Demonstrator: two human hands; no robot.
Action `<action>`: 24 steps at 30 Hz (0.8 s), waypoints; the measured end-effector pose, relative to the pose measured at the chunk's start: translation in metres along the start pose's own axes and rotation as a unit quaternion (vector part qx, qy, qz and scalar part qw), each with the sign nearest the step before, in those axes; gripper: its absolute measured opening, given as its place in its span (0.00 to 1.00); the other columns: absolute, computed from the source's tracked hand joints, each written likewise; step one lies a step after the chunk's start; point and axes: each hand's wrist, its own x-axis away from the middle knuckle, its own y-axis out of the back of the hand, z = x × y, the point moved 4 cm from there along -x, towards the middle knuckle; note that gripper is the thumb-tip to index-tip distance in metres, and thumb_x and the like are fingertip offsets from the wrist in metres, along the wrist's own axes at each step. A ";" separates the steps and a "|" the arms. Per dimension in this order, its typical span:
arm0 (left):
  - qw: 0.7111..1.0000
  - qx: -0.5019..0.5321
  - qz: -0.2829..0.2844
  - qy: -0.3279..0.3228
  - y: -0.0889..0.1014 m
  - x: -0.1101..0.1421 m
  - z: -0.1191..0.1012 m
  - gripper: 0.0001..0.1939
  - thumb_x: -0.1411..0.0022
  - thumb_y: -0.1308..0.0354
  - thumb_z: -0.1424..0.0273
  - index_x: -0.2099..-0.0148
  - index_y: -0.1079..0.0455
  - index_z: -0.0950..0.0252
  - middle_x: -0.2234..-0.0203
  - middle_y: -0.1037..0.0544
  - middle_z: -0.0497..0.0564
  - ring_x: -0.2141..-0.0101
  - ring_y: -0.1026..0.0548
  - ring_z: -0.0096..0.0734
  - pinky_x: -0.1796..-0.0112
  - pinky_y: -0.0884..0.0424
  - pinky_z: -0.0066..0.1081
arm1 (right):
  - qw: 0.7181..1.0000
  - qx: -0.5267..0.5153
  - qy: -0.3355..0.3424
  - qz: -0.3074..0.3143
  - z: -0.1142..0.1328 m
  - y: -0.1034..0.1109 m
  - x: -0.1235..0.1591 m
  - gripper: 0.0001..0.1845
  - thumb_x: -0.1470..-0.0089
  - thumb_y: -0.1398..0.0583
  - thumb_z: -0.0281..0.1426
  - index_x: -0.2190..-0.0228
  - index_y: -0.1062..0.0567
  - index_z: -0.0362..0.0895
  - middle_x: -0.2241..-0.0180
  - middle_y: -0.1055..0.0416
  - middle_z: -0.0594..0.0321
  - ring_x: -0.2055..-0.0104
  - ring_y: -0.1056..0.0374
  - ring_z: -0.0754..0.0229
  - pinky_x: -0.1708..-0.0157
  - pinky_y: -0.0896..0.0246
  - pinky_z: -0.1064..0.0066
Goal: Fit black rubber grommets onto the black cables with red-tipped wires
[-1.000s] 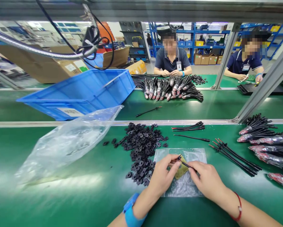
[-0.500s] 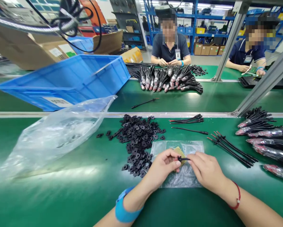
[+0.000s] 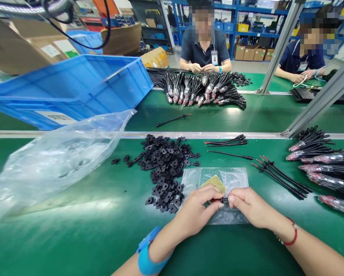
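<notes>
My left hand (image 3: 199, 209) and my right hand (image 3: 251, 207) meet over a clear plastic bag (image 3: 237, 178). Between their fingertips is a short black cable (image 3: 224, 199) with a small black piece on it; both hands are closed on it, and most of its length is hidden. Just behind the fingers, a yellow sponge-like square (image 3: 214, 181) lies on the bag. Left of the bag spreads a heap of small black pieces with holes (image 3: 163, 161). To the right lie several black cables with red wire ends (image 3: 283, 178), with black pieces fitted on them.
A large clear plastic bag (image 3: 56, 161) lies at left beside a tilted blue bin (image 3: 74, 92). Bundled cables (image 3: 330, 168) are piled at right. A slanted metal post (image 3: 310, 80) rises there. Across the bench, two people (image 3: 204, 50) work near more bundles (image 3: 200, 88).
My hands have moved slightly down with the cable, and more of the yellow square shows. The whole view has shifted a little. At the right, the co-worker's hands have moved.
</notes>
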 end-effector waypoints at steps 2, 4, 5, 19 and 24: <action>1.000 -0.002 0.000 -0.002 -0.002 0.001 0.000 0.07 0.42 0.45 0.74 0.64 0.24 0.63 0.71 0.23 0.52 0.68 0.26 0.33 0.65 0.32 0.29 | 1.000 -0.006 -0.006 0.001 -0.001 -0.001 0.000 0.19 0.37 0.53 0.36 0.75 0.31 0.43 0.78 0.34 0.67 0.75 0.38 0.65 0.71 0.45 0.74; 1.000 -0.002 0.005 -0.001 -0.004 0.001 0.000 0.08 0.42 0.45 0.75 0.64 0.25 0.63 0.71 0.23 0.51 0.67 0.26 0.32 0.64 0.32 0.29 | 1.000 -0.008 -0.011 0.008 -0.002 -0.004 0.000 0.19 0.37 0.53 0.36 0.75 0.31 0.43 0.77 0.33 0.67 0.74 0.38 0.65 0.71 0.45 0.74; 1.000 -0.002 0.010 0.000 -0.005 0.001 0.000 0.08 0.42 0.45 0.75 0.65 0.25 0.63 0.71 0.23 0.51 0.67 0.26 0.32 0.65 0.32 0.29 | 1.000 -0.009 -0.016 0.013 -0.002 -0.006 0.000 0.19 0.37 0.53 0.36 0.75 0.31 0.43 0.77 0.32 0.67 0.73 0.37 0.65 0.70 0.45 0.74; 0.960 0.229 -0.067 0.147 -0.012 -0.002 0.025 0.08 0.45 0.42 0.70 0.62 0.31 0.65 0.70 0.26 0.49 0.70 0.27 0.30 0.67 0.29 0.30 | 0.974 0.176 0.058 -0.127 0.004 0.001 -0.001 0.10 0.39 0.50 0.31 0.61 0.30 0.44 0.65 0.27 0.59 0.65 0.32 0.59 0.65 0.40 0.69; 0.940 0.289 -0.051 0.174 -0.015 -0.002 0.027 0.08 0.48 0.39 0.70 0.66 0.33 0.66 0.73 0.27 0.46 0.74 0.26 0.27 0.68 0.28 0.29 | 0.948 0.260 0.117 -0.139 0.010 0.001 0.005 0.14 0.37 0.53 0.30 0.62 0.29 0.42 0.72 0.29 0.59 0.71 0.34 0.61 0.70 0.43 0.71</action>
